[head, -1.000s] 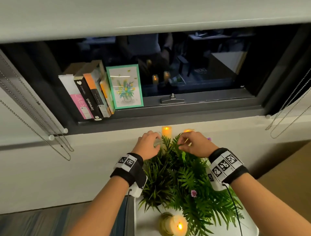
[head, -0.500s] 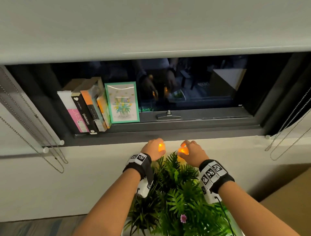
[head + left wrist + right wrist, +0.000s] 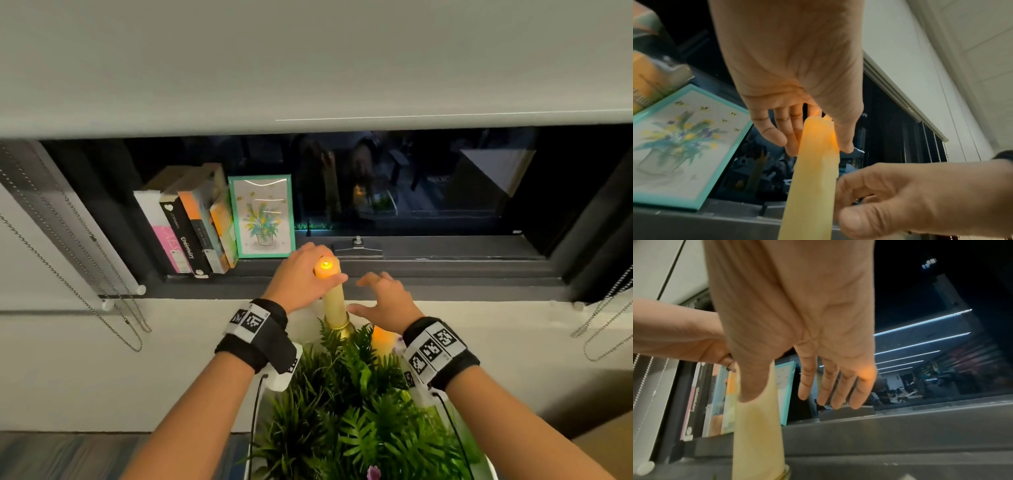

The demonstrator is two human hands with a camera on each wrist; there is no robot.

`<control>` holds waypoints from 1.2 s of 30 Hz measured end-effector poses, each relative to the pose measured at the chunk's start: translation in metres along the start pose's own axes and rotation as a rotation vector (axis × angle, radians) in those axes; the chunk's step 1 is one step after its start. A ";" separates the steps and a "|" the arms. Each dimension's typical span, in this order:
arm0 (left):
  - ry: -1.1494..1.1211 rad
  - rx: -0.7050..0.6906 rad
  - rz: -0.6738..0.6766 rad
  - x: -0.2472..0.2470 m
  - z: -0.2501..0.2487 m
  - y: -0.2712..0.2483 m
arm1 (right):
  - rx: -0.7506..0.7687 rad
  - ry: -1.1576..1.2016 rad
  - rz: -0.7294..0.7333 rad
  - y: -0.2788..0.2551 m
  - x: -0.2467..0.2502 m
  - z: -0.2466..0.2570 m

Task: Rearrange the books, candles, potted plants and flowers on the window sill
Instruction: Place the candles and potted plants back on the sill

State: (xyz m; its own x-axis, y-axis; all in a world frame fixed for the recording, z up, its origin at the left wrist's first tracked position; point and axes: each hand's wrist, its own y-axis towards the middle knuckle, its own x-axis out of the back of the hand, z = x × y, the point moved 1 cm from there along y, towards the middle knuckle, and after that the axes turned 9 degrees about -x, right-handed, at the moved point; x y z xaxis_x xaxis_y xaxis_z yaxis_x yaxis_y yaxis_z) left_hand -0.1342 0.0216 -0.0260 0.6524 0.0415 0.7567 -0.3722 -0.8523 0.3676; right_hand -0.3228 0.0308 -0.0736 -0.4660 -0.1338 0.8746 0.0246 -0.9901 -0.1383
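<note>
My left hand (image 3: 308, 270) grips the top of a tall cream candle (image 3: 334, 301), whose flame tip glows orange. The candle stands upright in a gold holder (image 3: 339, 328) just in front of the dark window sill (image 3: 445, 274). In the left wrist view my thumb and fingers (image 3: 777, 129) close around the candle (image 3: 813, 175). My right hand (image 3: 373, 291) hovers open beside the candle, fingers spread, holding nothing. A second lit candle (image 3: 380, 337) glows low behind the fern plant (image 3: 359, 411). Several books (image 3: 191, 226) lean at the sill's left, next to a framed flower picture (image 3: 262, 216).
A window latch (image 3: 358, 245) sits on the frame behind my hands. Blind chains (image 3: 85, 246) hang at the left and more at the right (image 3: 609, 308). The lowered blind (image 3: 308, 68) covers the upper window. The sill right of the picture is bare.
My left hand has lifted the tall candle up in front of the sill. My right hand has come off the other glowing candle and opened. The view has tilted upward.
</note>
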 end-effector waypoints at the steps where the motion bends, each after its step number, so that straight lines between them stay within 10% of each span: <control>1: 0.007 -0.017 -0.013 0.005 -0.003 0.002 | 0.051 0.044 0.012 0.004 0.001 0.008; 18: -0.064 -0.080 -0.267 0.068 0.012 0.046 | 0.286 0.358 -0.193 0.063 0.065 0.098; 36: -0.054 0.142 0.058 0.010 0.084 0.049 | 0.171 0.310 -0.262 0.153 0.052 0.126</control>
State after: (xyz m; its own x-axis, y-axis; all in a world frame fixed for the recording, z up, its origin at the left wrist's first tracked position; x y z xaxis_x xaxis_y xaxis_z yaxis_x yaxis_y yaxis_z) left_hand -0.0905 -0.0633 -0.0461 0.6689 -0.0345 0.7426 -0.3156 -0.9176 0.2417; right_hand -0.2316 -0.1332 0.0098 -0.7184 0.1158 0.6859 0.0046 -0.9852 0.1711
